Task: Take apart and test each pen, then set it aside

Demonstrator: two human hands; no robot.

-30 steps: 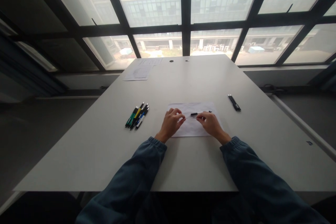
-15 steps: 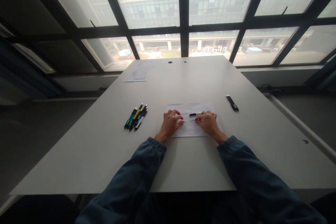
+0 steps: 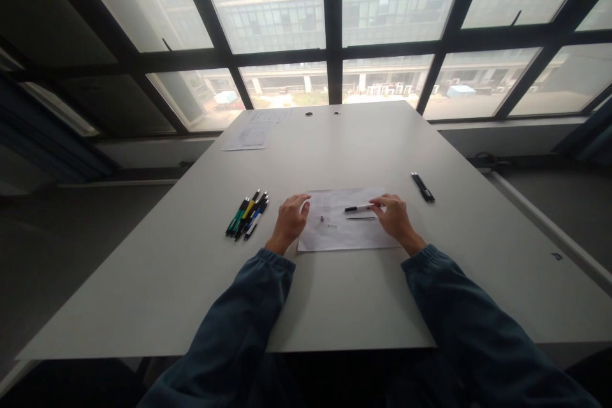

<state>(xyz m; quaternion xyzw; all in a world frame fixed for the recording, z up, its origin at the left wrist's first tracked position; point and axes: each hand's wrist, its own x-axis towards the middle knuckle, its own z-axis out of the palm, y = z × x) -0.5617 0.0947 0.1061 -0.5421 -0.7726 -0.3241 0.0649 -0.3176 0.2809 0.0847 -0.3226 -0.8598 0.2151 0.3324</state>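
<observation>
A sheet of white paper [image 3: 344, 239] lies on the table in front of me. On it are a pen barrel [image 3: 357, 208] with a black grip and pale body, a thin pen refill [image 3: 361, 218] just below, a small spring-like piece [image 3: 331, 225] and a tiny dark part [image 3: 322, 218]. My right hand [image 3: 394, 217] has its thumb and forefinger closed at the right end of the barrel, partly hiding it. At the paper's left edge, my left hand [image 3: 290, 220] rests open, thumb apart from the fingers, holding nothing.
Several pens [image 3: 247, 215] in green, yellow, blue, white and black lie bunched to the left. Black pens [image 3: 422, 187] lie together on the right. Printed sheets [image 3: 246, 135] sit at the far left of the white table [image 3: 344, 312], before large windows.
My left hand has moved left, uncovering the small parts on the paper. My right hand has let go of the refill, shifting to the barrel's right end.
</observation>
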